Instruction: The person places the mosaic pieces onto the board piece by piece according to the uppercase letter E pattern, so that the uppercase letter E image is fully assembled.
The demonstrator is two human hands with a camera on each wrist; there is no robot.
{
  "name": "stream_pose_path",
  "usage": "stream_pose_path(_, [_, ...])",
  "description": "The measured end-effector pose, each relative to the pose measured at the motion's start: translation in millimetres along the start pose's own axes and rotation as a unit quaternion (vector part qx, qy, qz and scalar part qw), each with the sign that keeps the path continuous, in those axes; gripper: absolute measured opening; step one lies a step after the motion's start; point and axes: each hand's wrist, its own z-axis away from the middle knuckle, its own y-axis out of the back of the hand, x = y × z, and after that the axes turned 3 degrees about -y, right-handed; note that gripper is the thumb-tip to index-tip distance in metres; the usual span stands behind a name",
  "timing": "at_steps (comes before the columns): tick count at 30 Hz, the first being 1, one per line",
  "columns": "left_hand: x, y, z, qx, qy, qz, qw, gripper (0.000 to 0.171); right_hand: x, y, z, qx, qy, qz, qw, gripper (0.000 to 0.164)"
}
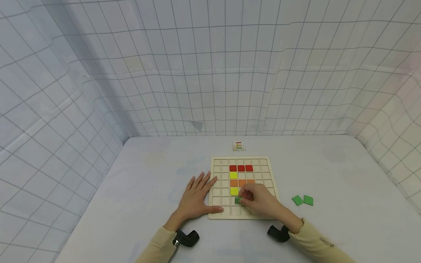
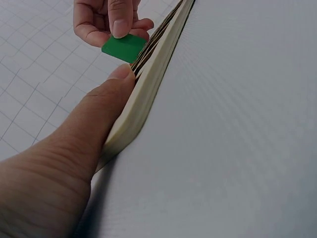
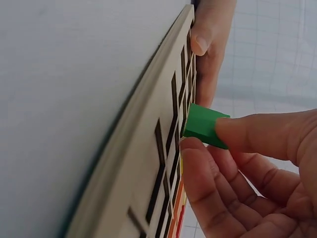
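Note:
A pale wooden grid board [image 1: 226, 213] lies on the table. Set in its cells are a row of red tiles [image 1: 241, 168], a yellow tile [image 1: 233, 175], a row of orange tiles [image 1: 242, 183] and a second yellow tile [image 1: 234, 191]. My right hand [image 1: 260, 200] pinches a green square tile [image 3: 203, 122] between thumb and fingers. That tile is tilted, close over the cells below the lower yellow one. With fingers spread, my left hand [image 1: 194, 200] rests at the board's left edge, its thumb [image 2: 106, 101] over the near left corner.
Two loose green tiles [image 1: 298, 200] lie on the table right of the board. Behind the board is a small card [image 1: 239, 145] printed with a coloured grid pattern. White sheeting with a grid of lines [image 1: 210, 73] encloses the table. Black devices [image 1: 189, 238] are worn at both wrists.

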Motion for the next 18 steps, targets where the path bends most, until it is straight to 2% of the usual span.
stream_pose_path(10, [0.7, 1.7, -0.2, 0.003, -0.003, 0.003, 1.0, 0.103, -6.5, -7.8, -8.8, -0.006, -0.004, 0.05, 0.999, 0.008])
stream_pose_path(18, [0.1, 1.4, -0.5, 0.0, -0.002, 0.0, 1.0, 0.103, -7.0, -9.0, -8.3, 0.005, -0.031, 0.11, 0.993, 0.011])
